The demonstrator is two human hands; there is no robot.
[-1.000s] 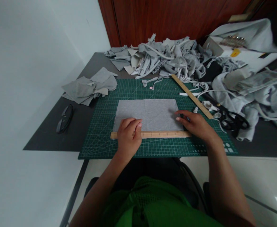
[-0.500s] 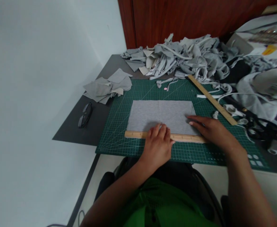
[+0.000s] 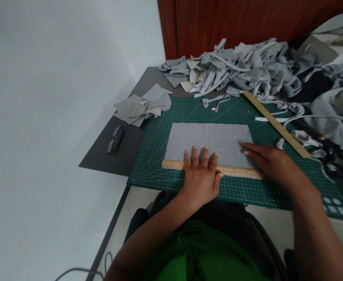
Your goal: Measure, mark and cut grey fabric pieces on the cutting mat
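Scraps of grey fabric (image 3: 242, 70) crowd the far surface. We press our flat, open left hand (image 3: 201, 177) on the long wooden ruler (image 3: 171, 164) along the near edge of the rectangular grey cloth (image 3: 209, 138); our right hand (image 3: 269, 162) rests open beside it. A second wooden ruler (image 3: 277, 124) lies right.

cutting mat (image 3: 189, 113): dark green, pale grid lines | fabric rectangle (image 3: 209, 138): plain light grey | ruler (image 3: 236, 171): pale wood | scrap heap (image 3: 242, 72): grey, cream | desk (image 3: 107, 160): charcoal | glasses (image 3: 115, 139): black
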